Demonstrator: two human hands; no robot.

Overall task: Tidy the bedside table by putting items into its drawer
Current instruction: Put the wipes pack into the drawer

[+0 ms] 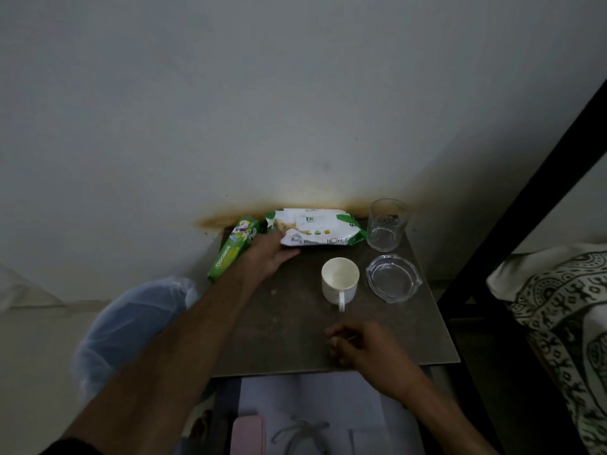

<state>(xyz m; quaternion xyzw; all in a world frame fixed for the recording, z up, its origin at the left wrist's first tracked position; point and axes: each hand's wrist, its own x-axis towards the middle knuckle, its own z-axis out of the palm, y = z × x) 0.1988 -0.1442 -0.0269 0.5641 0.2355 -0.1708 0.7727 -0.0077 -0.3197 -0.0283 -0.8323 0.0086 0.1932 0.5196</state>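
On the dark table [289, 323], a white-and-green wipes pack [320, 228] lies flat at the back, a green tube [231, 251] slanting beside it. A white mug [340, 280] stands upright mid-table; a clear glass [386, 224] and clear ashtray [393, 278] stand right.
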